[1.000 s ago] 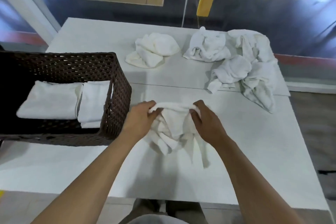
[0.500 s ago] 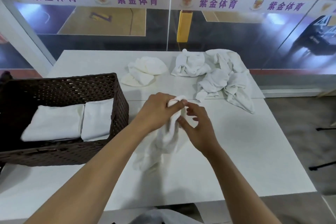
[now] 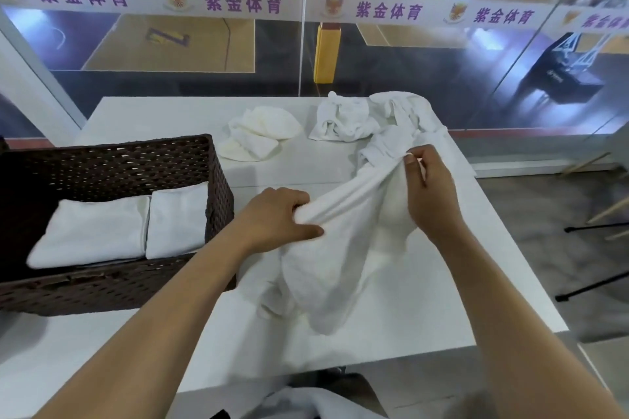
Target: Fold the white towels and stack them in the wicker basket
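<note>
A crumpled white towel (image 3: 335, 258) hangs between my two hands above the white table (image 3: 425, 299). My left hand (image 3: 272, 219) pinches one part of its top edge. My right hand (image 3: 430, 190) grips the edge farther right and higher, so the edge stretches taut between them. The towel's lower part sags onto the table. At the left stands the dark wicker basket (image 3: 218, 180), holding two folded white towels (image 3: 92, 235) (image 3: 177, 218) side by side. Several unfolded white towels lie at the table's far side: one bundle (image 3: 260, 136) in the middle and a pile (image 3: 384, 119) to the right.
A glass wall (image 3: 306, 44) with a banner of purple characters runs just behind the table's far edge. The table's right edge drops to grey floor, where thin black stand legs (image 3: 592, 286) lie. White cloth (image 3: 306, 401) shows at the bottom, near my body.
My hands have lifted the towel off the table and moved apart along its edge, the right hand up and to the right. The camera has tilted upward.
</note>
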A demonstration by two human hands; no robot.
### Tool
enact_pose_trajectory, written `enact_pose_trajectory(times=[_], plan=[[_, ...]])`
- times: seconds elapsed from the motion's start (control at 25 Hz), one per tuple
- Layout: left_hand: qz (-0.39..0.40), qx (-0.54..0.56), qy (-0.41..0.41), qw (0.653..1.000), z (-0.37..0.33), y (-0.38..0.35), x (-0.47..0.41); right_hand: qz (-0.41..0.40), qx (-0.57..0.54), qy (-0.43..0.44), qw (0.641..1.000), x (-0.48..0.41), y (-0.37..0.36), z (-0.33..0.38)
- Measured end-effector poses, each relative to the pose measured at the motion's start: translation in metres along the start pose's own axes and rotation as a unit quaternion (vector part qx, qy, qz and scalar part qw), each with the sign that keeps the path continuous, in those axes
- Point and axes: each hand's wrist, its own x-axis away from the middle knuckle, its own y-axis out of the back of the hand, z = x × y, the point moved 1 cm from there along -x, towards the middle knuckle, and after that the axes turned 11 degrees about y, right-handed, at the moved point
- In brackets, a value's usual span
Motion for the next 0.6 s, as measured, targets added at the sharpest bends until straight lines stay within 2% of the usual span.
enact_pose_trajectory(times=[0.08, 0.32, 0.44, 0.52, 0.6], plan=[[0.006, -0.041, 0.003, 0.999, 0.009, -0.015, 0.003, -0.012, 0.025, -0.03, 0.999, 0.008, 0.015, -0.019], [-0.042, -0.036, 0.06, 0.997, 0.02, -0.024, 0.01, -0.008, 0.083, -0.052, 0.995, 0.027, 0.06, -0.065], [-0.015, -0.104, 0.075, 0.992, 0.006, -0.025, 0.008, -0.084, 0.06, -0.102, 0.989, 0.02, 0.074, -0.09], [-0.007, -0.06, 0.104, 0.993, -0.001, -0.029, 0.01, -0.149, 0.026, -0.147, 0.978, 0.016, 0.09, -0.111], [-0.027, 0.042, 0.13, 0.99, -0.006, -0.031, 0.016, -0.162, 0.017, -0.154, 0.975, 0.014, 0.115, -0.131]])
